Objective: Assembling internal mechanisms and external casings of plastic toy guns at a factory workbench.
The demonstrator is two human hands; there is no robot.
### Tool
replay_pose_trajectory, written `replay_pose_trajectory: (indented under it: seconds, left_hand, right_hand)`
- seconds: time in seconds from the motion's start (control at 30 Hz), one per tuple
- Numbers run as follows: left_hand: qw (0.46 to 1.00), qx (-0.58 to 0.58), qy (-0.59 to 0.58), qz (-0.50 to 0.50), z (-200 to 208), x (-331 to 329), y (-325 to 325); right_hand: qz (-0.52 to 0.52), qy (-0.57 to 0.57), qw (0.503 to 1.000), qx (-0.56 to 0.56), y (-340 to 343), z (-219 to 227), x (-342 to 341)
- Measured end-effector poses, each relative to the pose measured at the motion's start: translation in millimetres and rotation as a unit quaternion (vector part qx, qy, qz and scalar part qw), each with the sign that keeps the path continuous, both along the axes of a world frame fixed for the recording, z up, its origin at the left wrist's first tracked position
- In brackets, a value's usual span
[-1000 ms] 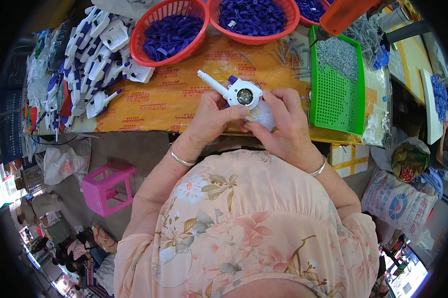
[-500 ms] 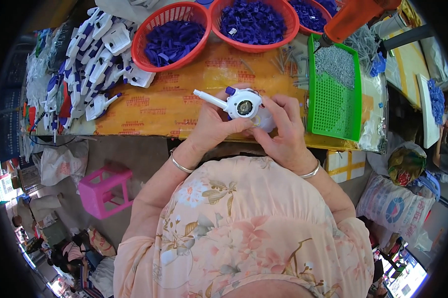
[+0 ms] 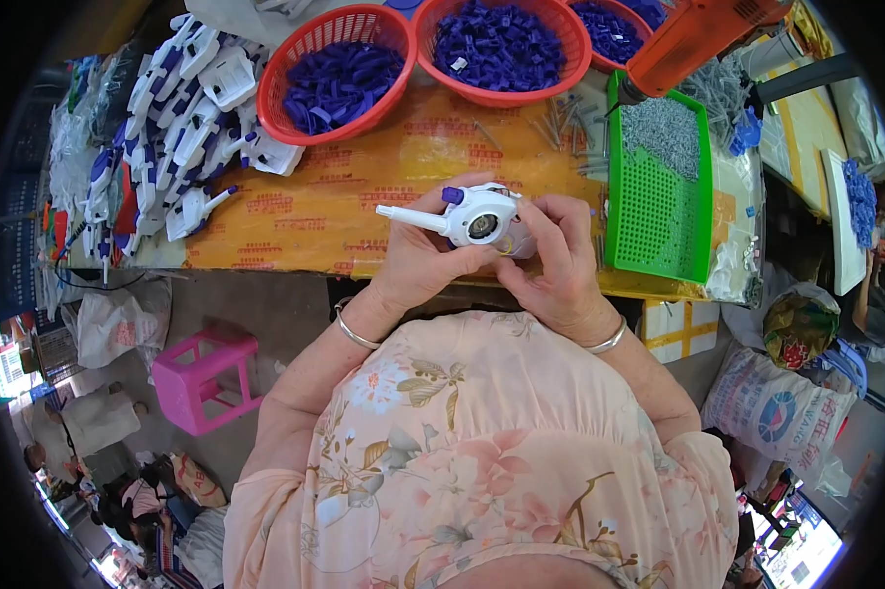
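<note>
My left hand [image 3: 418, 253] is closed round a white plastic device [image 3: 460, 225] just above the table's front edge. The device has a long stem pointing left, a purple knob on top and a round dark opening with metal inside. My right hand [image 3: 560, 257] is closed on its right side, with thumb and fingers at a pale, see-through part [image 3: 519, 241]. The fingers partly hide that part, so I cannot tell how it joins the white body.
Similar white and purple devices [image 3: 199, 128] are heaped at the left. Red baskets [image 3: 403, 93] of purple parts stand at the back. Right of my hands lies a green tray [image 3: 614, 221] of small metal pieces, an orange power tool [image 3: 693, 49] above it. A pink stool [image 3: 202, 381] stands lower left.
The device has tilted in my hands, so its round opening looks narrower and its stem sits slightly lower and further left. Both hands keep their hold.
</note>
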State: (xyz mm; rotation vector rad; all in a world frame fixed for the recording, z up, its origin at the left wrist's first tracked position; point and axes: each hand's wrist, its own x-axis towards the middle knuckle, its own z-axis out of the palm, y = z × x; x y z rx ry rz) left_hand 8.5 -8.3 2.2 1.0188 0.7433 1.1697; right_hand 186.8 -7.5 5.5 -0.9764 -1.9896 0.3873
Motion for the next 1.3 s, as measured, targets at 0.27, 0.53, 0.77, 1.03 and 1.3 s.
replay_pose_trajectory:
  seconds: [0.27,0.53,0.77,1.03,1.3]
  left_hand:
    - [1.0,0.008,0.007,0.005,-0.4,-0.7,-0.4]
    - [0.994,-0.104,-0.013,-0.015,0.9,-1.7,-0.6]
    - [0.993,-0.121,-0.012,-0.013,1.7,-3.7,1.2]
    - [0.983,-0.15,-0.09,-0.054,-0.5,-8.0,6.5]
    - [0.952,-0.209,-0.206,-0.089,-7.1,-17.5,8.5]
  right_hand:
    - [0.022,0.006,0.998,-0.052,2.3,2.9,2.4]
    - [0.028,0.026,0.992,-0.12,1.1,10.5,1.7]
    - [0.025,0.028,0.991,-0.132,2.1,10.6,1.0]
    - [0.023,0.023,0.989,-0.143,9.5,14.4,4.9]
    - [0.064,0.015,0.967,-0.247,17.7,20.9,14.9]
